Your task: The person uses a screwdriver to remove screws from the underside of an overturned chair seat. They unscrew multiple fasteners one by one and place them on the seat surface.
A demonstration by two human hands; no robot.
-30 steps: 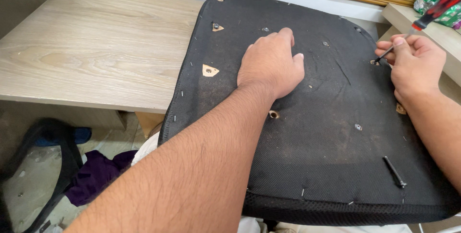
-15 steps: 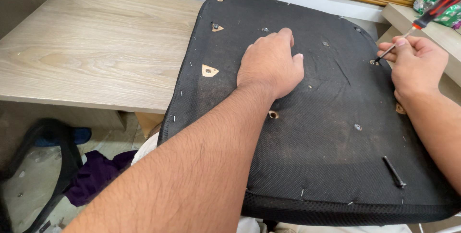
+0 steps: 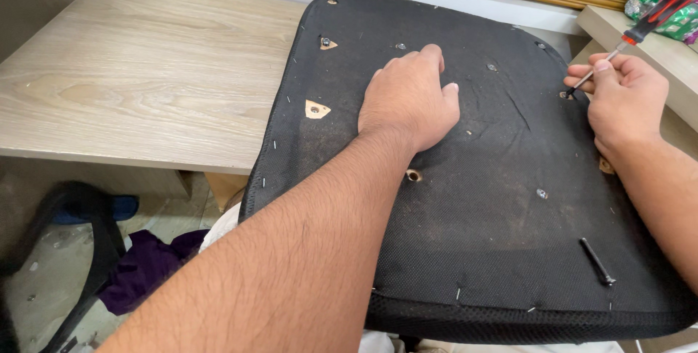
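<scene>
Two hands at work: your left hand lies loosely curled, holding nothing, on the black fabric-covered seat base, while your right hand pinches the red-handled screwdriver in an edge screw hole, mid-turn, so next keep the tip seated.

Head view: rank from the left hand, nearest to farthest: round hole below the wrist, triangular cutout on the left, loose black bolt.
Measured from the left hand, pressed on the black seat base:
1. Triangular cutout, to the hand's left, and round hole, just below the wrist: too close to call.
2. Loose black bolt, lying near the seat base's lower right corner, plainly farthest.
</scene>
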